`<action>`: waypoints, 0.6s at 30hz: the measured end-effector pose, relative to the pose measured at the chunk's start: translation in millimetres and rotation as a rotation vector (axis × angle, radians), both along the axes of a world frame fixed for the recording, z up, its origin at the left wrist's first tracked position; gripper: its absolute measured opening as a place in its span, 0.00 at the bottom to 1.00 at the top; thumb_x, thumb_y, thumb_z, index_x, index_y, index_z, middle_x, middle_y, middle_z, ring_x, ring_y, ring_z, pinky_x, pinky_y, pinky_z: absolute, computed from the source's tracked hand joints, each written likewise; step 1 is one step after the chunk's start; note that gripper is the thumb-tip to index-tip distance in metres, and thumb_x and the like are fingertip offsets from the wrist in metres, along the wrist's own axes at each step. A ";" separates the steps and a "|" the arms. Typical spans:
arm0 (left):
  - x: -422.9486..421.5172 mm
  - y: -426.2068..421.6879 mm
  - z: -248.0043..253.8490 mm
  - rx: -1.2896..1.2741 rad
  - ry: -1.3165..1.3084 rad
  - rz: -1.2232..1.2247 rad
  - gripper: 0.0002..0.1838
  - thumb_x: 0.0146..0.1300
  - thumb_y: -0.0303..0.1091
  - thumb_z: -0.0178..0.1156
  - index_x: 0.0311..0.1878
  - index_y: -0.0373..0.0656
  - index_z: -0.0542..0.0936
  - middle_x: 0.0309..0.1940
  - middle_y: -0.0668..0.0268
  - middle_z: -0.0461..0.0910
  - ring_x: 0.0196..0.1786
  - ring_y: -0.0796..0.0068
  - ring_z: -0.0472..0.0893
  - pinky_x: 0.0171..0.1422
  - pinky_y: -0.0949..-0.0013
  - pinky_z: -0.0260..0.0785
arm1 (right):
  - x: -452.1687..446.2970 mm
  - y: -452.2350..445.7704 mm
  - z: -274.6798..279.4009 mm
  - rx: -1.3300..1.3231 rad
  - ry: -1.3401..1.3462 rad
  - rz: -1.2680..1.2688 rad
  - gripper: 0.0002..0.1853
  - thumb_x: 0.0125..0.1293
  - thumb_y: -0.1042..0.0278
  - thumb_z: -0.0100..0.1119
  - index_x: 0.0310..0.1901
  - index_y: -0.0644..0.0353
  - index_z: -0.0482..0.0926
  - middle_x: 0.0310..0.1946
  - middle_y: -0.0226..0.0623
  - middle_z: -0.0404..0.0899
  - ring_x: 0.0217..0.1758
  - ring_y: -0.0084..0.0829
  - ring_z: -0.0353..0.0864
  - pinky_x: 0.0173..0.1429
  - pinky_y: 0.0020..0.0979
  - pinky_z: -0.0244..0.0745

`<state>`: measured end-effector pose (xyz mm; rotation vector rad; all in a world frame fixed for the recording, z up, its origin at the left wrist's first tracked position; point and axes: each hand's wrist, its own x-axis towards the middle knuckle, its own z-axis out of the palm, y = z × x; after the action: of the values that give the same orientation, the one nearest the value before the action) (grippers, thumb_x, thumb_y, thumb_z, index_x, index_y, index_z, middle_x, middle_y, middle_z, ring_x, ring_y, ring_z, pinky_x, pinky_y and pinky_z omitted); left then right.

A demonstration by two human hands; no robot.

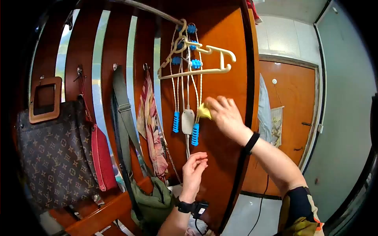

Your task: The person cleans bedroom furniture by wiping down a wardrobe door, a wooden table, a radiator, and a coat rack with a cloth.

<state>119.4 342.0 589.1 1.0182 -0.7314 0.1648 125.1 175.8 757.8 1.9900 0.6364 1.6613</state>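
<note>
My right hand [226, 116] is closed on a yellow cloth [204, 111], held against a white cord just above a blue ribbed handle [195, 135]. Lower down, my left hand [193, 169] has loosely curled fingers with a gap at the thumb, and I see nothing in it. It is just below a flat whitish oval piece [188, 121] on a cord. A second blue handle [176, 122] hangs to the left. Above are blue knobbly rollers [196, 63] on cords and a cream plastic hanger [197, 73].
A metal rail [151, 11] runs overhead. On the slatted wall hang a brown patterned handbag [59, 157], a red pouch [103, 159], a floral scarf [151, 126] and a green bag [153, 202]. To the right are a wooden cabinet side [226, 169] and a door [293, 110].
</note>
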 end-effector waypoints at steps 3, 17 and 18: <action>1.6 -2.2 3.4 0.147 -0.160 0.073 0.19 0.62 0.19 0.55 0.57 0.41 0.77 0.63 0.64 0.69 0.52 0.73 0.77 0.55 0.72 0.73 | 1.9 -6.0 59.3 0.058 -0.171 -0.107 0.11 0.55 0.70 0.56 0.39 0.58 0.83 0.53 0.35 0.72 0.53 0.38 0.69 0.53 0.38 0.65; 36.7 -41.2 42.0 0.486 -0.478 0.244 0.36 0.62 0.21 0.57 0.74 0.42 0.59 0.78 0.55 0.45 0.44 0.69 0.82 0.50 0.70 0.75 | 39.1 2.4 145.7 0.119 -0.400 -0.145 0.13 0.58 0.72 0.55 0.45 0.59 0.80 0.50 0.36 0.72 0.51 0.40 0.71 0.50 0.39 0.70; 37.2 -36.2 43.8 0.493 -0.429 0.249 0.36 0.62 0.21 0.57 0.74 0.42 0.58 0.78 0.55 0.44 0.44 0.69 0.82 0.49 0.71 0.75 | 36.9 5.2 132.1 0.099 -0.295 -0.213 0.14 0.60 0.74 0.53 0.47 0.63 0.78 0.52 0.42 0.73 0.53 0.41 0.72 0.55 0.42 0.70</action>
<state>156.6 305.8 632.9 1.5722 -1.0629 0.4430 162.0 181.0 889.9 1.7574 0.2315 1.8311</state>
